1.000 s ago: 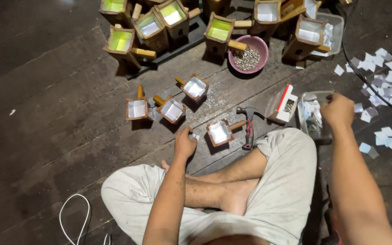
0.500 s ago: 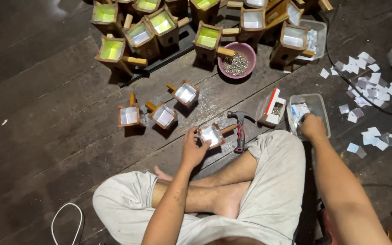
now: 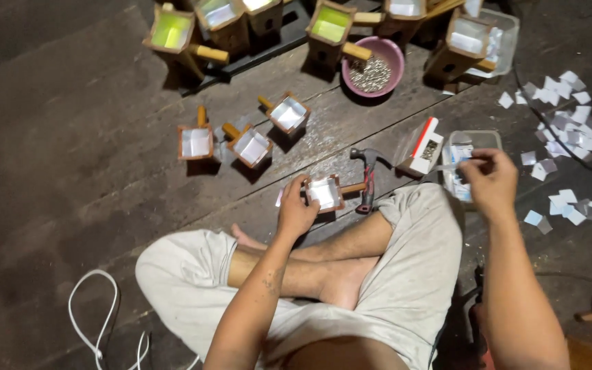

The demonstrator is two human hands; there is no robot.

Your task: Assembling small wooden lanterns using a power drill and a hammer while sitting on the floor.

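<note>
- Person sits cross-legged on the floor (image 3: 70,205), w/ things close to reach.
- Left hand (image 3: 296,212) grips a small box (image 3: 325,192) on the floor, fingers curled on its edge to keep it steady.
- Hammer (image 3: 366,179) lies just beside the box, handy.
- Right hand (image 3: 491,181) pinches a small white piece (image 3: 452,166) over a clear tub (image 3: 471,144).
- Farther: 3 more boxes (image 3: 251,146), pink bowl (image 3: 373,66) of small metal bits, paper squares (image 3: 570,130) at right.

Left hand (image 3: 297,209) curls down by the crossed shins; right hand (image 3: 491,181) pinches, arm extended forward.
</note>
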